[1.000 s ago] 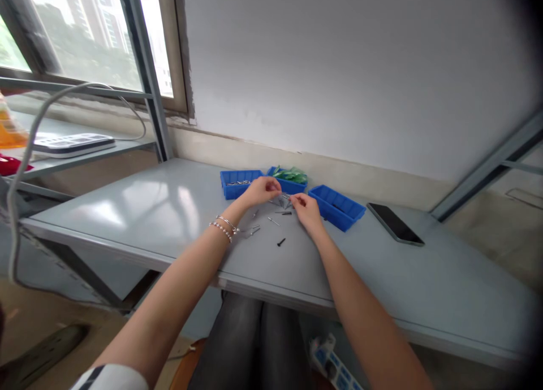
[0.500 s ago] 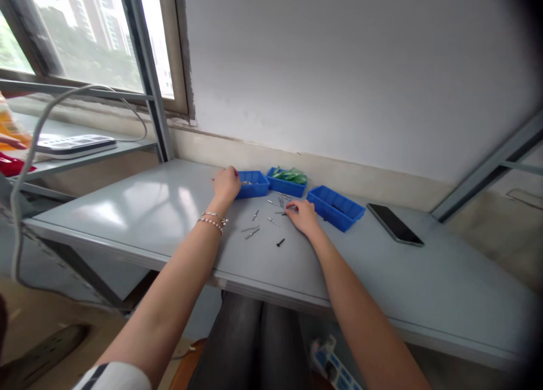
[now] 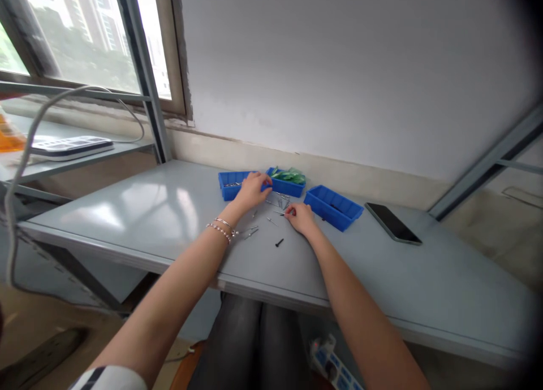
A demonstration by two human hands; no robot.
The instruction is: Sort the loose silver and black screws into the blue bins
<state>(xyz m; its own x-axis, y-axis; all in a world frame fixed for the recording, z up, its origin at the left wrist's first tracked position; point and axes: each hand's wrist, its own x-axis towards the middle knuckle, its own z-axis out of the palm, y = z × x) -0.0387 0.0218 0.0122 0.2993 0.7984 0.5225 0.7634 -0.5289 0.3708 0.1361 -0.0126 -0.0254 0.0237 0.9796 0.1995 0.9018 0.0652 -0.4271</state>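
My left hand hovers at the right end of the left blue bin, fingers curved and apart, with nothing visible in them. That bin has small silver metal pieces inside. Over the tabletop, my right hand pinches a small dark screw at its fingertips. Several thin silver rivets lie scattered between and in front of the hands. Closer to the front edge lies a black screw. The right blue bin, beside my right hand, has a few dark pieces in it.
A middle blue bin with green plastic stands against the wall. To the right lies a phone. A grey cable loops at the left, near a white and black flat device on another table. Metal frame posts rise on both sides.
My left hand has moved right, from over the left bin to its right end, uncovering the bin's left part. My right hand has stayed about where it was, its fingers closing into a pinch.
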